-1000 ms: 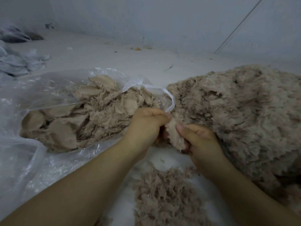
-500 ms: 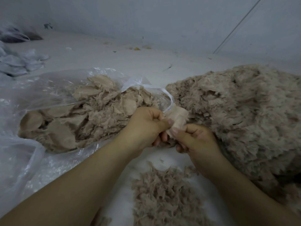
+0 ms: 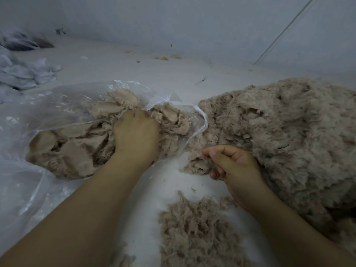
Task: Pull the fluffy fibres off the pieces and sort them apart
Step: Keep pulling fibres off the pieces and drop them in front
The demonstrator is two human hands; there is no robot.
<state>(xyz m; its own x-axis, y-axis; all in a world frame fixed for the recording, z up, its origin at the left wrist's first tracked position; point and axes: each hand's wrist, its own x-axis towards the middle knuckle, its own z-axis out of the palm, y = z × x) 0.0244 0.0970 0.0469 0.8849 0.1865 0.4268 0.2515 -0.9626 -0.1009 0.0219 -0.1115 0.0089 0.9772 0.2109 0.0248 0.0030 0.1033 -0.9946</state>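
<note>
With the left hand (image 3: 135,132) buried knuckles-up among the pieces (image 3: 77,149) in the clear bag (image 3: 48,105), its grip hidden, and the right hand (image 3: 233,164) curled shut on a tuft of fluff (image 3: 196,163) beside the big fluff heap (image 3: 279,132), lift out one piece only.

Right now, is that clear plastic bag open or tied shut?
Open: the clear plastic bag gapes, the left hand reaching among its beige pieces.
</note>
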